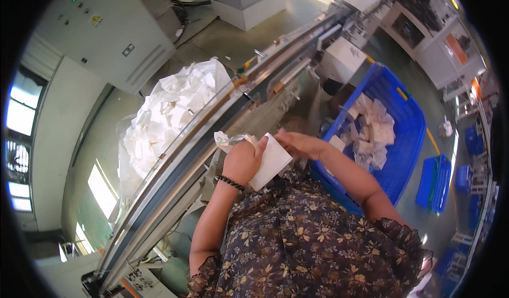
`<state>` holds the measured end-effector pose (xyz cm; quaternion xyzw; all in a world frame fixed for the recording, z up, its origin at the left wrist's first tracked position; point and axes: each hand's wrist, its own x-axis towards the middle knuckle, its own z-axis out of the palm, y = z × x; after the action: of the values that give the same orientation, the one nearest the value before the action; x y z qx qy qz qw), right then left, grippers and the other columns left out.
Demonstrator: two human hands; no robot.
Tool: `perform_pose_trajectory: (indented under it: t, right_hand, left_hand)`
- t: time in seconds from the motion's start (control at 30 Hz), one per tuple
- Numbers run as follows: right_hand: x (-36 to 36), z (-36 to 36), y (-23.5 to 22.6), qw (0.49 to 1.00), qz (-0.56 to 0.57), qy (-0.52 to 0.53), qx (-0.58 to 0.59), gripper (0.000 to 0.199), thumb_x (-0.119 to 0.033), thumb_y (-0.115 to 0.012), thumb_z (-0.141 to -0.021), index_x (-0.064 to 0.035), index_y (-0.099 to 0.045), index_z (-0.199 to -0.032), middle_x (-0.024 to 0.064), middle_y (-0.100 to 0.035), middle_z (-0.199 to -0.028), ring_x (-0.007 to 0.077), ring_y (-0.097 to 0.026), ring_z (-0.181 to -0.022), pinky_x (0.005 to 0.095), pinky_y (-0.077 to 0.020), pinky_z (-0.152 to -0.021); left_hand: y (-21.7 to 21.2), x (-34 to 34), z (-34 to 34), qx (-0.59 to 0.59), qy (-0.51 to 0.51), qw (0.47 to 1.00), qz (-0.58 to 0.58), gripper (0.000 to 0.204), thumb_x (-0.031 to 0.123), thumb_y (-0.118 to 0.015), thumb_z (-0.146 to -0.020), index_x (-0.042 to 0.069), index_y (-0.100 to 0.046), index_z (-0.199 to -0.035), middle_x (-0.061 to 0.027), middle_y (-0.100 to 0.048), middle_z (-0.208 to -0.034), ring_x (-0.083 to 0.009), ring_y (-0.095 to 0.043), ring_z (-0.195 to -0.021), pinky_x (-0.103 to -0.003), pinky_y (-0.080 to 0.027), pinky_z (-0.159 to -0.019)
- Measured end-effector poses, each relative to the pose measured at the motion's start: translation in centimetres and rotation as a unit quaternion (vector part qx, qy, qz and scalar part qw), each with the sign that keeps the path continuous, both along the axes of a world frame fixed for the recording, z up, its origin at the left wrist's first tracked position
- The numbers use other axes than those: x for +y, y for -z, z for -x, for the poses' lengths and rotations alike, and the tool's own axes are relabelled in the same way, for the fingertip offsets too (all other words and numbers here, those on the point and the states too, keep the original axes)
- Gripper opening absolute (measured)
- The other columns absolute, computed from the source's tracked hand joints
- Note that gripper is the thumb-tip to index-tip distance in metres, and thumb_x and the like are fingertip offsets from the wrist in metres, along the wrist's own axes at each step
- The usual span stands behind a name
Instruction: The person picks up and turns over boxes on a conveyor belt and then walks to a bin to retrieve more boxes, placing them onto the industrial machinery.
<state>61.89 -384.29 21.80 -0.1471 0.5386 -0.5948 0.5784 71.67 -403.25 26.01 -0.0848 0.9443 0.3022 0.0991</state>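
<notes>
In front of my body, my left hand (243, 162) is closed around a white folded stack of sheets (272, 162), thumb lying along its near face. A crumpled clear plastic wrapper (225, 139) sticks out past the fingers of this hand. My right hand (301, 145) is at the upper right edge of the stack, fingers bent against it. Its fingertips are partly hidden, so whether it grips the stack or only touches it I cannot make out. To the right, a blue plastic crate (415, 123) holds several white packs in clear film (380, 132).
A long conveyor rail (183, 145) runs diagonally just beyond my hands. Behind it lies a big heap of white scrap sheets (172, 109) in a clear bag. A grey control cabinet (106, 38) stands far left. A white box (344, 59) sits beyond the crate; smaller blue crates (433, 184) are farther right.
</notes>
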Motion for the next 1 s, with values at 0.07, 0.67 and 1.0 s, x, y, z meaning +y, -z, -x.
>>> perform_pose_trajectory:
  t: [0.07,0.67,1.0]
  right_hand:
    - [0.9,0.9,-0.8,0.972,-0.073,-0.062,0.216,0.061,-0.051,-0.051,-0.094,0.0008,-0.054,-0.126,0.0084,-0.063,-0.117,0.0163,-0.060,-0.104,0.0318,-0.0449,-0.093]
    - [10.6,0.6,-0.3,0.905,0.195,0.371,-0.076,0.058,-0.033,-0.065,-0.090,-0.0096,-0.042,-0.137,0.0077,-0.055,-0.127,0.0245,-0.055,-0.116,0.0438,-0.0451,-0.098]
    - [5.4,1.1,-9.7,0.756,0.136,0.073,0.637,0.074,0.002,-0.070,-0.066,-0.0096,-0.046,-0.135,0.0128,-0.052,-0.133,0.0326,-0.051,-0.119,0.0414,-0.0406,-0.100]
  left_hand:
    - [1.5,1.0,0.3,0.069,-0.036,0.995,-0.063,0.067,0.052,-0.035,-0.099,-0.006,-0.061,-0.077,-0.0295,-0.062,-0.079,-0.0480,-0.059,-0.081,-0.053,-0.047,-0.070]
    - [21.8,-5.9,-9.4,-0.283,0.080,0.937,0.189,0.047,0.047,-0.050,-0.092,0.004,-0.070,-0.093,-0.0175,-0.069,-0.097,-0.0346,-0.065,-0.084,-0.046,-0.051,-0.072]
    - [3.0,0.6,-0.9,0.254,0.043,0.858,-0.444,0.157,0.044,-0.095,-0.045,0.009,0.017,-0.150,-0.0210,-0.004,-0.158,-0.0308,-0.016,-0.145,-0.043,-0.020,-0.116]
